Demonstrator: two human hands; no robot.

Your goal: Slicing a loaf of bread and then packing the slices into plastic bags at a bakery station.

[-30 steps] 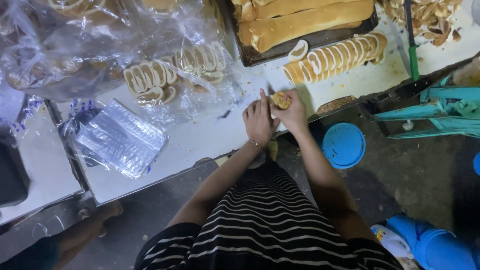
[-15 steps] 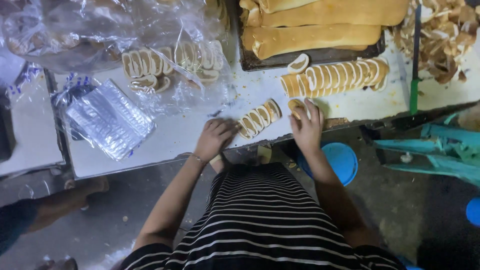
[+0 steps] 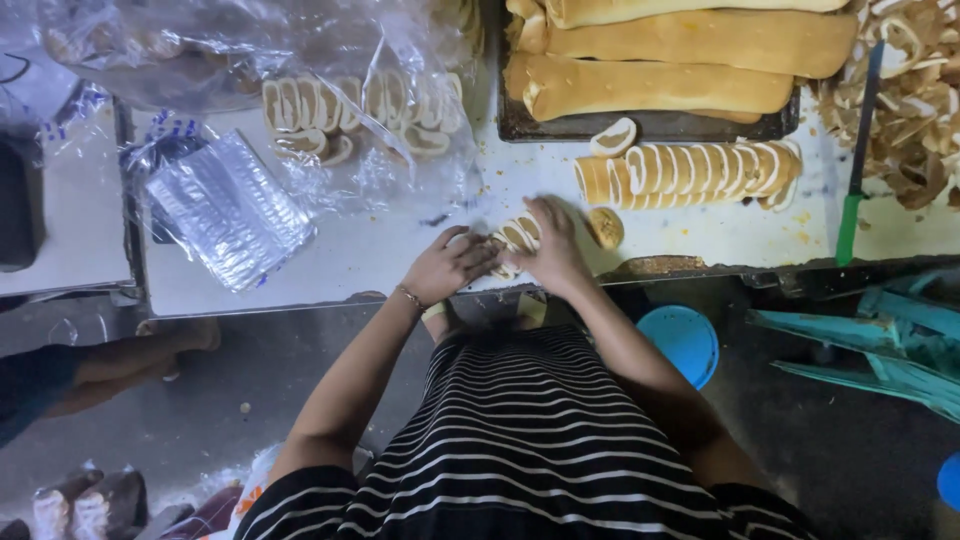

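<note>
My left hand (image 3: 447, 264) and my right hand (image 3: 553, 250) press from both sides on a short row of sliced roll-cake pieces (image 3: 518, 236) lying on the white table (image 3: 370, 262). A single brown end piece (image 3: 605, 228) lies just right of my right hand. Behind it a longer row of swirl slices (image 3: 690, 172) lies on the table, with one loose slice (image 3: 613, 138) above it. Whole golden cake rolls (image 3: 660, 85) rest on a dark tray (image 3: 650, 125) at the back.
A clear plastic bag with more slices (image 3: 360, 105) and a stack of clear plastic trays (image 3: 228, 208) lie to the left. A green-handled knife (image 3: 856, 175) and a heap of cake trimmings (image 3: 915, 100) are at right. A blue lid (image 3: 685, 340) lies below the table edge.
My hands came together around the short row of slices near the table's front. The right hand left the brown end piece lying on the table beside it.
</note>
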